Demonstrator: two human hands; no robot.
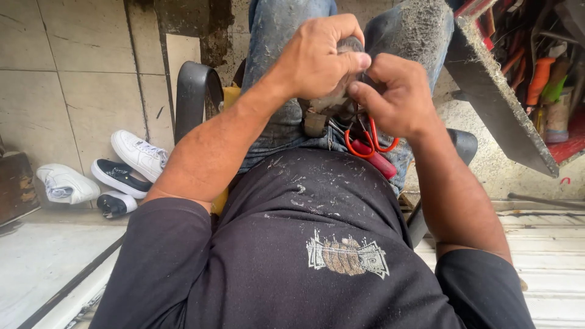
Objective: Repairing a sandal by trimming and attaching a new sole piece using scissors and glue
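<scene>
Seated, the person pinches a small grey piece (341, 91) over the lap, left hand (317, 61) and right hand (396, 91) both closed on it, red-handled scissors (368, 140) resting just below, seemingly mid-trim, needing steady fingers.

Two hands (317, 61) (396, 94), one red-handled scissors (365, 143), four loose shoes (139, 155) (three white, one black).

The left hand (317, 61) covered most of the small grey piece (350, 44), so its shape could not be told. Red-handled scissors (368, 143) showed only their loops; the blades were hidden under the right hand (396, 94). The tool rack (542, 73) ran off the right edge.
</scene>
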